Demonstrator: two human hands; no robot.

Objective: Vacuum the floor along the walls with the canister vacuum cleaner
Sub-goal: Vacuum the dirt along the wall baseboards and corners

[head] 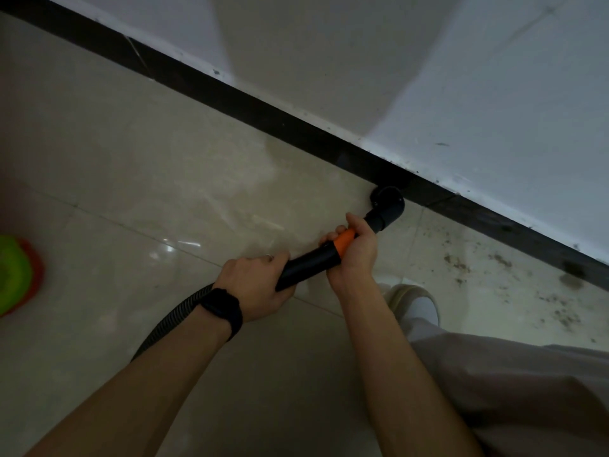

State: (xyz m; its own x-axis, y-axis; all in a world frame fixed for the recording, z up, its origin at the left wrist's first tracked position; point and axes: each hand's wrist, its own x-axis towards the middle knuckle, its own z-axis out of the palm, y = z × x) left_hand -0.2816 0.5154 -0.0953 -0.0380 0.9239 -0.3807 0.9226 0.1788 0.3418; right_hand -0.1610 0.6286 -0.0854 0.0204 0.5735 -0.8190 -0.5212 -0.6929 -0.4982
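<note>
At the left edge of the frame I see a blurred green-and-orange thing (14,275) on the floor (131,159); I cannot tell what it is. Right of it the ribbed hose (171,319) runs up from lower left and passes behind the left wrist, which wears a dark watch (222,310). I have the left hand (255,283) curled round the rear end of the black tube (309,262). The right hand (357,252), further up and right, is wrapped round the tube at its orange collar (344,242).

The tube's long axis runs from lower left to upper right, away from both hands toward the wall, so the right hand is nearer the nozzle (389,206). The nozzle sits just beyond the right thumb, down at the floor and right against the dark skirting board (263,107).

The scattered dirt (494,282) lies right of the nozzle, along the skirting toward the right edge, beyond the shoe (415,301). I judge the nozzle must slide rightward along the board, with the right hand steering.
</note>
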